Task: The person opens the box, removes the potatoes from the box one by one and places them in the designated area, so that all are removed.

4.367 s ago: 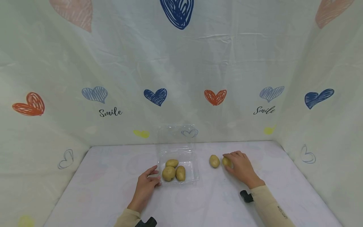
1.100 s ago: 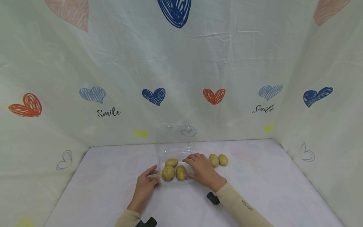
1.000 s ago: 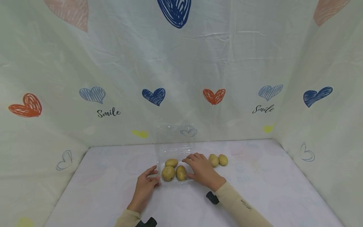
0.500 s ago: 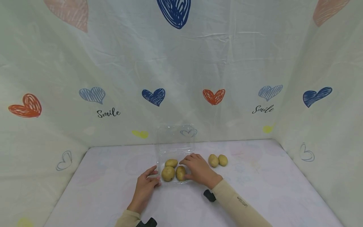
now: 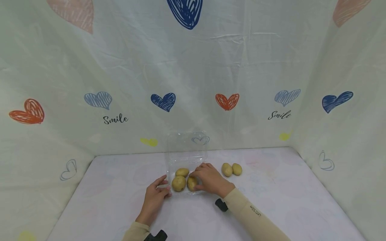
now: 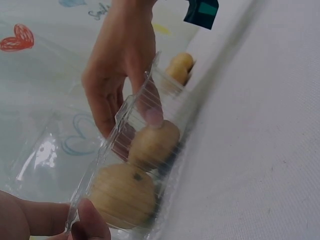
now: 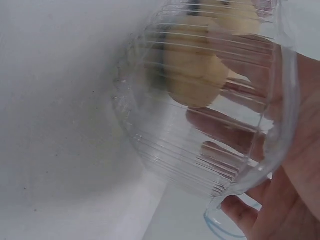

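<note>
A clear plastic clamshell container (image 5: 171, 163) stands on the table with its lid raised at the back. Three potatoes lie inside: a round one (image 5: 178, 183), an oval one (image 5: 182, 172) behind it, and a right-hand potato (image 5: 191, 184). My right hand (image 5: 212, 179) reaches in over the right side and grips that right-hand potato; the thumb (image 6: 154, 116) lies against it in the left wrist view. My left hand (image 5: 153, 202) pinches the container's left rim, finger and thumb on either side of the wall. The right hand's fingers partly hide the held potato.
Two more potatoes (image 5: 232, 169) lie side by side on the white-covered table (image 5: 271, 201), right of the container. A hanging sheet (image 5: 193, 67) with printed hearts encloses the table's back and sides. Dark camera mounts (image 5: 221, 205) are on both wrists.
From the loose potatoes on the right, my right hand has come left into the container and closed on the right-hand potato. The two loose potatoes now sit closer together. My left hand stays put.
</note>
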Available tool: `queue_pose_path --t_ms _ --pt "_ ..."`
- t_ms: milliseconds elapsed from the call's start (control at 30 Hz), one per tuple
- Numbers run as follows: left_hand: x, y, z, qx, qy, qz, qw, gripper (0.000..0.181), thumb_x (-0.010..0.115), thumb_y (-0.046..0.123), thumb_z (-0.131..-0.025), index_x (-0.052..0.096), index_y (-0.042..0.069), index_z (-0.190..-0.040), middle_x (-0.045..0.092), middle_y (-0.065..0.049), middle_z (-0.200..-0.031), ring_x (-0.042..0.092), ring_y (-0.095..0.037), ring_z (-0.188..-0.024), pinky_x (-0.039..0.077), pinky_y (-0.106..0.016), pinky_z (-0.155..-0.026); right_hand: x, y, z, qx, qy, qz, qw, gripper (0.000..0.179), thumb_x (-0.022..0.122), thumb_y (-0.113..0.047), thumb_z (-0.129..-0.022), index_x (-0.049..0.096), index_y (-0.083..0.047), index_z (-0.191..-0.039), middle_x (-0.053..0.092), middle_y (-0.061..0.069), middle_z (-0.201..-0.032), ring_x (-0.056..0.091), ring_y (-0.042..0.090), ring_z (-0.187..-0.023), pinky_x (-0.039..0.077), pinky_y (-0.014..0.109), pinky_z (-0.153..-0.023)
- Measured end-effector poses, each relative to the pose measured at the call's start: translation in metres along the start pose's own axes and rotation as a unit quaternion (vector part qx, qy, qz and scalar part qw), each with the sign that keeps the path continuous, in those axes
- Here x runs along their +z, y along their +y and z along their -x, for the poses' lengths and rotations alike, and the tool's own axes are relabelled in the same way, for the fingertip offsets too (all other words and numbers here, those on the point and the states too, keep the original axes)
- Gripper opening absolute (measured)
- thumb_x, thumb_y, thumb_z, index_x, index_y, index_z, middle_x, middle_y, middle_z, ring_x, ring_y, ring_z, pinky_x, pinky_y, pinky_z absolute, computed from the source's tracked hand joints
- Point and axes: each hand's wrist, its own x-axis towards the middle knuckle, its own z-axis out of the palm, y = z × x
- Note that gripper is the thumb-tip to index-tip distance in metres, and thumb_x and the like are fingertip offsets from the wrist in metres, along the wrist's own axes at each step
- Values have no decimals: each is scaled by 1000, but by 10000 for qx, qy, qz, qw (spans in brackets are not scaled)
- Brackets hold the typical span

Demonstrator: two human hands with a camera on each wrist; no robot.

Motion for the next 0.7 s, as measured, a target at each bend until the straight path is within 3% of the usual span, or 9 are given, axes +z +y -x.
queue_pose_path --t_ms 233,700 --pt "0 1 0 -12 11 40 10000 57 62 -10 -99 43 -14 -152 51 -28 -134 64 -16 -87 63 -26 -73 -2 -1 -2 -68 -176 106 9998 48 91 -39 -83 79 -17 -124 78 -4 -115 64 19 -112 49 42 -112" --pt "0 0 2 37 -7 22 10000 57 61 -9 -99 43 -14 -152 51 -29 -136 64 -16 -87 62 -25 -74 0 1 -7 -181 -226 -132 9995 55 94 -36 -80 74 -14 -126 77 -2 -116 65 18 -110 50 41 -109"
